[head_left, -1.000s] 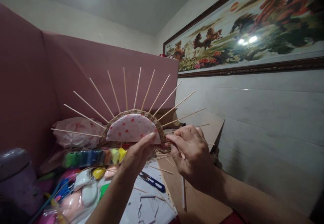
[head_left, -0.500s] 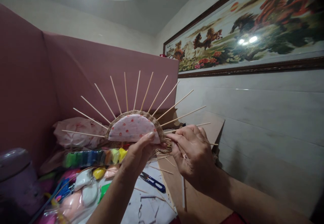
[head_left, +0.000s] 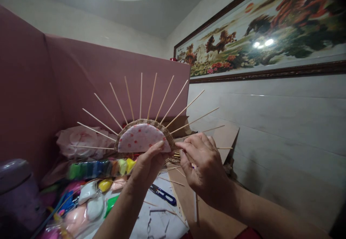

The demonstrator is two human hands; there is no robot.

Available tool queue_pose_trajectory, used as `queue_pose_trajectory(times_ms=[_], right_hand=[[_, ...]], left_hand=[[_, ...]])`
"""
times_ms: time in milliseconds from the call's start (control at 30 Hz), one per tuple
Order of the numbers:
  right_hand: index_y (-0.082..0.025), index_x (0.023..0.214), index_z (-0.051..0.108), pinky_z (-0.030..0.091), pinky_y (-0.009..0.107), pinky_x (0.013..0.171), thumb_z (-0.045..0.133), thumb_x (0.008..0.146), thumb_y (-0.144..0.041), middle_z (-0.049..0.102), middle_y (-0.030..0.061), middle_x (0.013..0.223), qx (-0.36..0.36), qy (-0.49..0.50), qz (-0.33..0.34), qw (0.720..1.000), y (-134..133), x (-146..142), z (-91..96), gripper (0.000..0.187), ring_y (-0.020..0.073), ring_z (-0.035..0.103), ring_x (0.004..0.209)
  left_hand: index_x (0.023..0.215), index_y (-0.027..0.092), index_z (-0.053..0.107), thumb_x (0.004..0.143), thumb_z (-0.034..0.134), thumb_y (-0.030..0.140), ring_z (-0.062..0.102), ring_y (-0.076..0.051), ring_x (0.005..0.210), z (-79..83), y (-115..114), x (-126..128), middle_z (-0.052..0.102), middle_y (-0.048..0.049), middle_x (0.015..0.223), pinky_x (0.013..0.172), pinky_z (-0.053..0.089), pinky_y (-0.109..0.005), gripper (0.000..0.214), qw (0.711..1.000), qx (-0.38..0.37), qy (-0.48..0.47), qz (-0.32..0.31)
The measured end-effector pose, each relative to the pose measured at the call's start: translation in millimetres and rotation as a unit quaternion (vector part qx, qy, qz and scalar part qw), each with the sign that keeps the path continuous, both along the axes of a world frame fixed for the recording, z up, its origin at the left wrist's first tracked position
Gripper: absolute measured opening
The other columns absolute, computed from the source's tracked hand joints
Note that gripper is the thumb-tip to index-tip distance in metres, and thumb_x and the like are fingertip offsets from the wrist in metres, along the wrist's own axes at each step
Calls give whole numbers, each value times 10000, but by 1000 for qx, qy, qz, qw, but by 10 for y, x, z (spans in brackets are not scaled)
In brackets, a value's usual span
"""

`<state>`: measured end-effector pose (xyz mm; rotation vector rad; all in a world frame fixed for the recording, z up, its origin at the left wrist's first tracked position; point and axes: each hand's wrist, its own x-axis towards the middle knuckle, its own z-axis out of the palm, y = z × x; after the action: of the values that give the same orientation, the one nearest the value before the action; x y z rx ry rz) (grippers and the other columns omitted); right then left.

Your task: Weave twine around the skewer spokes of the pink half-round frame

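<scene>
A half-round panel (head_left: 140,140), covered in pale pink fabric with red dots, stands upright before me. Round its curve runs a woven brown cord edging (head_left: 126,126), from which several thin wooden sticks (head_left: 141,94) fan outward. My left hand (head_left: 152,156) clasps the panel's lower right, thumb across the fabric. At the right end of the edging, the fingers of my right hand (head_left: 202,159) are pinched together on the brown cord, which they mostly hide. Loops of brown cord (head_left: 175,158) show below, between my hands.
Blue-handled thread snips (head_left: 163,194) and loose sticks lie on the white table surface (head_left: 146,219). Bags of coloured clay (head_left: 96,206) crowd the left, near a lilac flask (head_left: 18,192). A brown board (head_left: 213,213) is at the right. A pink partition (head_left: 116,62) rises behind.
The panel has turned slightly clockwise, its left-hand sticks now sitting higher and further right. My right hand has shifted a little left, its fingertips against the edging's end. My left hand keeps its hold.
</scene>
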<state>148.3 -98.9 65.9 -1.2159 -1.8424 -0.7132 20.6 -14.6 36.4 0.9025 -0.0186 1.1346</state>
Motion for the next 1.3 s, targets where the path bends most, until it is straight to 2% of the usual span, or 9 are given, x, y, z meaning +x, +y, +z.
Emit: queue_pose_trajectory(times_ms=[233, 533, 767, 967, 1100, 1300], right_hand=[[-169, 920, 643, 318, 381, 740, 475, 812, -180, 586, 65, 825, 29, 12, -36, 999, 1, 12, 34, 200, 221, 465, 820], [-195, 864, 625, 315, 369, 755, 456, 844, -217, 581, 51, 815, -7, 28, -24, 999, 52, -35, 12, 172, 216, 464, 840], [-199, 784, 599, 311, 345, 722, 484, 828, -218, 589, 37, 770, -21, 66, -29, 997, 95, -50, 25, 124, 203, 477, 802], [-195, 724, 579, 305, 346, 735, 510, 818, -249, 584, 29, 746, -7, 102, -50, 994, 156, -80, 10, 129, 199, 480, 789], [-189, 689, 581, 309, 341, 726, 530, 800, -235, 577, 27, 720, 12, 107, -58, 993, 197, -106, 5, 130, 195, 478, 774], [-221, 782, 653, 312, 352, 761, 534, 824, -229, 602, 21, 747, 44, 89, -22, 995, 181, -79, -19, 126, 189, 482, 806]], left_hand=[[797, 85, 672, 768, 531, 75, 576, -127, 730, -33, 44, -4, 662, -41, 783, 670, 505, -277, 144, 999, -6, -33, -14], [795, 85, 675, 767, 540, 83, 579, -127, 731, -13, -7, 28, 661, -48, 773, 665, 496, -257, 138, 999, -4, -25, -21], [772, 96, 684, 754, 578, 113, 580, -120, 725, -14, -20, 39, 665, -42, 753, 685, 488, -247, 109, 1000, 1, -12, 11], [763, 110, 685, 753, 589, 119, 586, -113, 731, 24, -98, 82, 674, -36, 765, 707, 480, -230, 98, 998, 9, -17, 56], [756, 113, 688, 745, 593, 103, 583, -92, 725, 25, -96, 73, 672, -25, 755, 723, 469, -197, 97, 998, 9, -30, 47], [759, 109, 682, 741, 594, 115, 580, -121, 715, 19, -48, 68, 662, -31, 745, 678, 487, -253, 90, 999, -10, -32, 37]])
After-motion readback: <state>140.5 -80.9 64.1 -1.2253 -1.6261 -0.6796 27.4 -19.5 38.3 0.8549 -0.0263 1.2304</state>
